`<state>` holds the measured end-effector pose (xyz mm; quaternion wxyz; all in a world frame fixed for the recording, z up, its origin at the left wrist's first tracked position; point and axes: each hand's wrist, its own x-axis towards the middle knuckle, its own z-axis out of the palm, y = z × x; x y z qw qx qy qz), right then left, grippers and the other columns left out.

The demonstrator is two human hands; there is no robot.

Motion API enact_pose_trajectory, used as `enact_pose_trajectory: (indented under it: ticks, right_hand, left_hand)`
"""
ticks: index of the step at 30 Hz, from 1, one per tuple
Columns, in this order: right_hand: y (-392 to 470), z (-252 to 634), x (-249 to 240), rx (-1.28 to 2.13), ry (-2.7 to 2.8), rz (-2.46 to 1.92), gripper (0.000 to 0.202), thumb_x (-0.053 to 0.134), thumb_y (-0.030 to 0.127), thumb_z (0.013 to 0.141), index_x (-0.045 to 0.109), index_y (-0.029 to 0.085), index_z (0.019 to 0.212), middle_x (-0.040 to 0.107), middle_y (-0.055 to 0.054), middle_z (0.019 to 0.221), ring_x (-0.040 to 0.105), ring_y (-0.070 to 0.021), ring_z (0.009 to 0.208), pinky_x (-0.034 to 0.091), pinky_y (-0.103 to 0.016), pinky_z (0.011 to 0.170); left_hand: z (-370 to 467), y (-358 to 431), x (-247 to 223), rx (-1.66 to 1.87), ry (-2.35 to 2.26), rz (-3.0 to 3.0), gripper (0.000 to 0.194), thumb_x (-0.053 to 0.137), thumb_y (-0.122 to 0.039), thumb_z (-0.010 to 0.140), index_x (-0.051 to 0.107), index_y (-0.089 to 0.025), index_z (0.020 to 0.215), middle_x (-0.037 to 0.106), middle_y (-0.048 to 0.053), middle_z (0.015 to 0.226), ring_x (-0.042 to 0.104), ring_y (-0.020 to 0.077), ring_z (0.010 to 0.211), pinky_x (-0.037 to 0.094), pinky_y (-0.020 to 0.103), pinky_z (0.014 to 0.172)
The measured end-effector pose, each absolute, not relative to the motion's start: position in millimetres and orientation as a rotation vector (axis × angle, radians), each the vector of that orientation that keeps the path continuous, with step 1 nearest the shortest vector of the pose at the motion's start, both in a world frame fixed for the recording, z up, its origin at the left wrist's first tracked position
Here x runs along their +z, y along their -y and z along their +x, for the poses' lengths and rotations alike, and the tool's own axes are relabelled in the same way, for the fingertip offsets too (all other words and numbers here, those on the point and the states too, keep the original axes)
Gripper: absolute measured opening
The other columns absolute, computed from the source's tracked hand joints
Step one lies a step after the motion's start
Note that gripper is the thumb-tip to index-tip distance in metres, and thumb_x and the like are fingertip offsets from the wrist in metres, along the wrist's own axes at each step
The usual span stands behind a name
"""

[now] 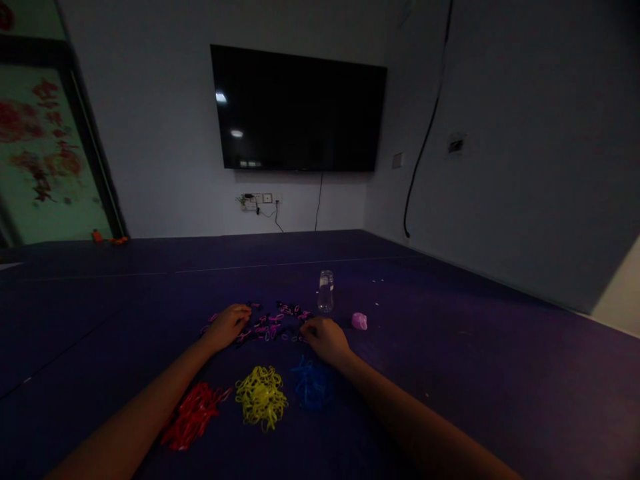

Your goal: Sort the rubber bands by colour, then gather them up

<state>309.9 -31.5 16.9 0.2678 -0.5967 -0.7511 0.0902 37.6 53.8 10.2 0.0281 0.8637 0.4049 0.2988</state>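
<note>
Loose pink, purple and black rubber bands [270,327] lie scattered between my two hands. My left hand [229,327] rests at their left side, fingers curled and close together; anything in them is too small to make out. At the right side of the scatter my right hand [325,339] has its fingertips pinched down among the bands, and what they hold is hidden. Nearer to me are separate heaps: red rubber bands [195,415] by my left forearm, yellow rubber bands [261,397] in the middle, and blue rubber bands [313,383] below my right hand.
A clear bottle [325,293] stands upright just beyond my right hand. To its right sits a small pink object [359,321], perhaps a cap. Tiny white bits dot the dark purple tabletop [475,373]. A television [300,110] hangs on the wall behind.
</note>
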Motion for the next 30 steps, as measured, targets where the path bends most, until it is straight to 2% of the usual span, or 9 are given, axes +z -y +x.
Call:
enact_pose_trajectory:
  ticks: [4,11,19,26,30]
  right_hand:
    - [31.1,309.8,16.8,0.239,2.025,-1.612,0.023,0.05,0.023,0.079,0.07,0.026,0.09,0.07,0.001,0.094,0.062,-0.0144,0.083,0.04,-0.021,0.066]
    - [33.0,308.9,19.4,0.248,2.015,-1.616,0.023,0.05,0.024,0.079,0.071,0.025,0.089,0.07,0.0,0.094,0.063,-0.0152,0.083,0.04,-0.022,0.066]
    - [34.4,308.6,20.9,0.256,2.026,-1.634,0.022,0.05,0.023,0.08,0.07,0.025,0.087,0.07,0.001,0.093,0.063,-0.0152,0.083,0.039,-0.022,0.065]
    - [34.6,308.5,19.8,0.238,2.025,-1.609,0.023,0.049,0.025,0.081,0.07,0.024,0.089,0.07,0.0,0.092,0.062,-0.0153,0.081,0.039,-0.022,0.064]
    - [34.9,308.4,21.7,0.25,2.029,-1.635,0.022,0.05,0.024,0.08,0.07,0.025,0.088,0.07,0.0,0.092,0.062,-0.015,0.082,0.038,-0.021,0.064]
  left_hand:
    - [38.2,-51.2,14.1,0.864,-1.256,2.663,0.03,0.042,-0.024,0.085,0.071,-0.018,0.085,0.067,0.009,0.102,0.061,0.0204,0.096,0.046,0.033,0.089]
    - [36.4,-53.9,11.7,0.846,-1.305,2.62,0.031,0.041,-0.026,0.085,0.071,-0.02,0.094,0.066,0.008,0.109,0.058,0.022,0.103,0.045,0.038,0.091]
    - [37.4,-52.5,12.6,0.883,-1.248,2.554,0.03,0.043,-0.026,0.084,0.071,-0.019,0.081,0.065,0.009,0.103,0.06,0.0207,0.096,0.045,0.034,0.089]
    - [36.4,-53.9,19.1,1.103,-1.241,2.411,0.032,0.042,-0.03,0.084,0.069,-0.016,0.094,0.062,0.01,0.108,0.059,0.0213,0.099,0.046,0.035,0.089]
    - [33.4,-52.2,25.0,1.188,-1.301,2.4,0.03,0.045,-0.029,0.081,0.07,-0.016,0.092,0.064,0.008,0.104,0.061,0.0218,0.095,0.047,0.038,0.088]
